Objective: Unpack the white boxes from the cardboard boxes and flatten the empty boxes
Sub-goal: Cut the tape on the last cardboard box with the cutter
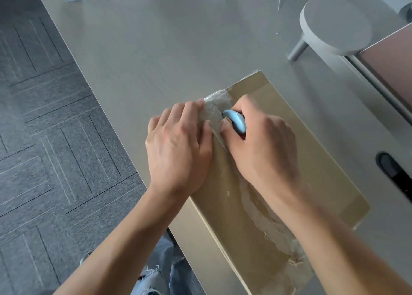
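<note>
Lying flat near the table's [156,38] front edge, the cardboard box [289,161] has clear tape [214,107] running along its middle seam. The right hand [260,143] grips a small blue cutter [236,120], its tip at the tape near the box's far end. The left hand [178,143] presses down beside it, fingers fairly straight, fingertips on the crumpled tape. A round grey stand [334,25] sits toward the table's far right corner.
</note>
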The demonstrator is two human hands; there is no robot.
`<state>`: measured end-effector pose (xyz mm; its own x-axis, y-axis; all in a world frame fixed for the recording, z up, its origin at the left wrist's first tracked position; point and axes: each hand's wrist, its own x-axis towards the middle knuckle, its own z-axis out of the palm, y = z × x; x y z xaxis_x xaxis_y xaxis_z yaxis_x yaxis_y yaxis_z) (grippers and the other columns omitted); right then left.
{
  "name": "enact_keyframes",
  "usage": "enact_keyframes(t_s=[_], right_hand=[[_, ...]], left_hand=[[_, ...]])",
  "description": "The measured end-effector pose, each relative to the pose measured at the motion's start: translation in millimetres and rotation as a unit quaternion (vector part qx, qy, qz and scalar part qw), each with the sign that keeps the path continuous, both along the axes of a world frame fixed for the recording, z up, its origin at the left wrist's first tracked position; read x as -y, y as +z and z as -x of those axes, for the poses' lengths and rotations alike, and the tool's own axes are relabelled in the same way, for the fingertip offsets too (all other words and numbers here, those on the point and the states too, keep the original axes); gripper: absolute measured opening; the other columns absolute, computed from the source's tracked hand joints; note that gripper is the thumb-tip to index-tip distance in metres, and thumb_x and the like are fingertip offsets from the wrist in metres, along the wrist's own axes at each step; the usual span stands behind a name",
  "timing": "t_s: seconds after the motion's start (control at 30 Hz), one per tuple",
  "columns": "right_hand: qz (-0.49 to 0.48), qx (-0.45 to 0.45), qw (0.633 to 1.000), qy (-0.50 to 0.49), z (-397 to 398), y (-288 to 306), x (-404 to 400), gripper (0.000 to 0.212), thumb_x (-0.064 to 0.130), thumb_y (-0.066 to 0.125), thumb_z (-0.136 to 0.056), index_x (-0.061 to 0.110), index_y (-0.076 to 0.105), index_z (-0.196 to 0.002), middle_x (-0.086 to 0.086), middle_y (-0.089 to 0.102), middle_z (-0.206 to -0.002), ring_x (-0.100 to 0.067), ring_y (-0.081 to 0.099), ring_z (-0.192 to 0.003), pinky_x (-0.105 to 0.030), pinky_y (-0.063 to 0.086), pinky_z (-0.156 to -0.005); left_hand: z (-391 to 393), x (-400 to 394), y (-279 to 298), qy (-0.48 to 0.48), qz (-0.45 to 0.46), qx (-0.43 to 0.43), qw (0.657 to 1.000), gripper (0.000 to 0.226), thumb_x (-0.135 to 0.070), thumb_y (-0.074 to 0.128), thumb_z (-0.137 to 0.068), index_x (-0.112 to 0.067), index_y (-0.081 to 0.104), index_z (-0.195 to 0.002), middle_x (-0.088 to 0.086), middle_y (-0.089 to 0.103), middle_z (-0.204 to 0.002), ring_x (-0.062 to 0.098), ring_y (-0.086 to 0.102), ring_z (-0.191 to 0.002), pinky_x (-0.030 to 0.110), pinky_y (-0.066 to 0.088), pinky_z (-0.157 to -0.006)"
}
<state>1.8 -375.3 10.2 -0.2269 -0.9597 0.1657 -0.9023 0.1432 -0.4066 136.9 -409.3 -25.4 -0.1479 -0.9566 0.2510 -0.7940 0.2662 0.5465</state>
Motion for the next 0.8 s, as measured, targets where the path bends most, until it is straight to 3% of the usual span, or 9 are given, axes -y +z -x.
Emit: enact_keyframes(t_s=[0.53,0.8], right_hand=[[-0.013,-0.009,1.000,-0.011,2,2,-17,0.021,0.037,0.064,-0.094,0.023,0.048,-0.091,0.005,0.048,-0.055,-0.029,0.048,-0.055,-0.036,0.039,-0.052],[-0.029,-0.022,0.999,-0.006,7,3,-26,0.024,0.036,0.064,-0.092,0.024,0.044,-0.090,0.007,0.043,-0.053,-0.029,0.044,-0.054,-0.034,0.031,-0.052]], left_hand=[[-1,0,0,-0.002,0.005,0.001,1.000,0.028,-0.031,0.058,-0.095,-0.022,0.065,-0.120,-0.004,0.070,-0.111,0.023,0.063,-0.102,0.037,0.039,-0.086],[-1,0,0,-0.010,-0.001,0.006,1.000,0.035,-0.042,0.059,-0.093,-0.023,0.064,-0.122,-0.004,0.069,-0.112,0.023,0.062,-0.104,0.037,0.038,-0.088]])
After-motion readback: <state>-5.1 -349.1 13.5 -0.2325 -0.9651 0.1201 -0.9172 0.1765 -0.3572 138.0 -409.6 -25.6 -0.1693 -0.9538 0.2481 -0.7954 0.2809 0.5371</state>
